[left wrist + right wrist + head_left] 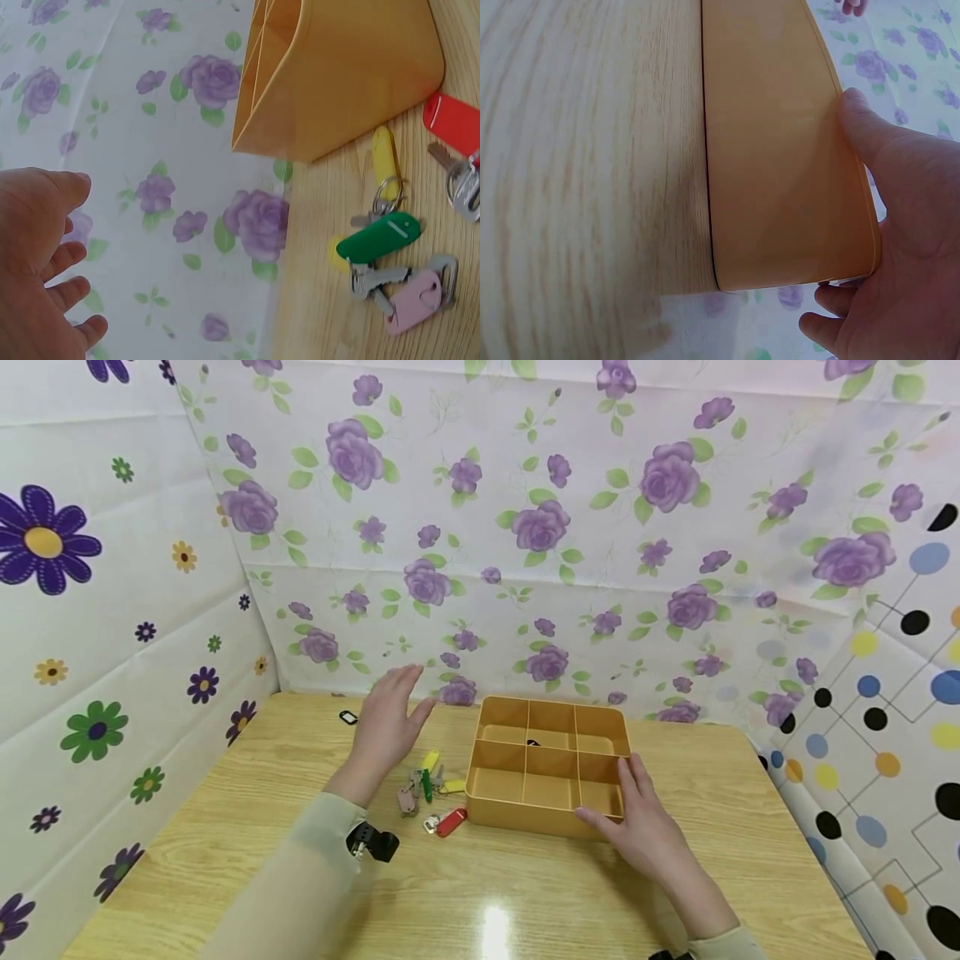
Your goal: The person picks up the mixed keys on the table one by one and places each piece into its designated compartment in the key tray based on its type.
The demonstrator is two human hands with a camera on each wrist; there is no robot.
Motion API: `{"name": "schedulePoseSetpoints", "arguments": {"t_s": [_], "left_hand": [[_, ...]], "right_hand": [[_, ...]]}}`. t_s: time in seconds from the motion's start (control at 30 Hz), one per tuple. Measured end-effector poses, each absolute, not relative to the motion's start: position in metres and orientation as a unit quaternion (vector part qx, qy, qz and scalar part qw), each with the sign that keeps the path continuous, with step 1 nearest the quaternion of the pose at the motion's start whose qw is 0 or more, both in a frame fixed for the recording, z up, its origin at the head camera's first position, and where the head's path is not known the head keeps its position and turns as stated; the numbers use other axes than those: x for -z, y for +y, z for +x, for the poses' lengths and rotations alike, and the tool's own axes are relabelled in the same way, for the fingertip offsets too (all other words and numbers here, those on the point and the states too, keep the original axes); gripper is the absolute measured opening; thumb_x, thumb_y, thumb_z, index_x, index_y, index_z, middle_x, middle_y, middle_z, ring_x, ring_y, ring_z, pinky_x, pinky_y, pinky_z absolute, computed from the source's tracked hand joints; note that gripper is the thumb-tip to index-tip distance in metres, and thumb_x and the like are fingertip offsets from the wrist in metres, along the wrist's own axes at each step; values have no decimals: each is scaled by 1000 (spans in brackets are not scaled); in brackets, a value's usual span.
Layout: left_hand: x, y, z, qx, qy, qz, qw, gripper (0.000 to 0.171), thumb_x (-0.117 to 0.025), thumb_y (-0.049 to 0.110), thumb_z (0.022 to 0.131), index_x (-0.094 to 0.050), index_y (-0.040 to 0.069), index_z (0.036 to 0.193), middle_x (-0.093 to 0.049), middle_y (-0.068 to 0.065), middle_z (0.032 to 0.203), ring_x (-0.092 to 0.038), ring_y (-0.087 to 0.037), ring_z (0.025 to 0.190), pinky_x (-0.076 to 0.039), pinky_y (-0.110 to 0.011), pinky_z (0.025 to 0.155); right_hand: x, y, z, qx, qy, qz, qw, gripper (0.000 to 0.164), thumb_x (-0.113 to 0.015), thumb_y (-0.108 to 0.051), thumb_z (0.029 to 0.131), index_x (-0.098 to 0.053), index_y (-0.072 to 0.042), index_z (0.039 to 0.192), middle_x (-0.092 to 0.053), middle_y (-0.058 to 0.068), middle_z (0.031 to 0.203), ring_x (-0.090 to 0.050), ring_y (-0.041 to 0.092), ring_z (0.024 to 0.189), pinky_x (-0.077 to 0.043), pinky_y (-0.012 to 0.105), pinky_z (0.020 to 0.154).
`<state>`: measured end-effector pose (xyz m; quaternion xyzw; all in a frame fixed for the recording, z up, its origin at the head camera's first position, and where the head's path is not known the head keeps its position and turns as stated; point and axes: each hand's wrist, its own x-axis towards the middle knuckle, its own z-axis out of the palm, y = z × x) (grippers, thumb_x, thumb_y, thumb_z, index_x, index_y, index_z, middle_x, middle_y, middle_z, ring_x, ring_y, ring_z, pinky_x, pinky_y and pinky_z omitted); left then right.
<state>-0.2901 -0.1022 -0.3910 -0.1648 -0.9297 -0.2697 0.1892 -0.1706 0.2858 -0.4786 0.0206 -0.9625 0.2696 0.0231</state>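
Note:
My left hand (386,718) hovers over the back left of the table, fingers extended and holding nothing. Beside it lies a black key tag (348,717). Below and to its right is a cluster of keys with a green tag (379,238), a pink tag (415,302) and yellow tags (453,786). A red key tag (452,822) with its key lies nearer the front. My right hand (648,831) holds the front right corner of an orange-yellow divided box (547,818), thumb at the front rim and fingers along the right side. A small black item (533,743) shows in the back middle compartment.
The wooden table (465,893) meets a flower-printed cloth (480,610) behind the box. Another patterned cloth stands on the left, and a dotted one on the right. A black wrist camera (372,842) is strapped to the left wrist.

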Motion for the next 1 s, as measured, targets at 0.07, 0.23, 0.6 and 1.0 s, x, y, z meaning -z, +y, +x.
{"name": "schedulePoseSetpoints", "arguments": {"t_s": [0.07, 0.23, 0.6, 1.0], "left_hand": [[391, -106, -291, 264, -932, -163, 189, 62, -70, 27, 112, -47, 2, 165, -48, -23, 166, -40, -45, 156, -32, -63, 127], [392, -116, -293, 257, -934, -161, 192, 61, -69, 26, 112, -48, 1, 164, -48, -24, 166, -41, -46, 155, -34, -64, 126], [404, -138, -305, 243, -941, -144, 187, 57, -67, 26, 113, -51, 2, 162, -46, -24, 167, -40, -47, 155, -31, -67, 126], [415, -160, -312, 218, -954, -122, 164, 61, -61, 29, 115, -45, -4, 164, -42, -28, 168, -36, -49, 157, -28, -70, 126]], "right_hand": [[479, 286, -171, -270, -962, 20, 24, 125, -58, -82, 99, -7, 2, 175, 5, 24, 182, -33, 58, 155, -53, 70, 102], [480, 286, -171, -269, -963, 20, 25, 124, -59, -81, 99, -8, 3, 175, 5, 25, 182, -34, 58, 155, -54, 70, 101], [480, 285, -171, -270, -962, 19, 24, 126, -58, -83, 98, -6, 2, 175, 5, 24, 183, -37, 58, 153, -52, 71, 103], [481, 285, -171, -271, -962, 19, 25, 123, -62, -79, 100, -7, 2, 175, 5, 24, 183, -34, 58, 154, -50, 73, 105]]}}
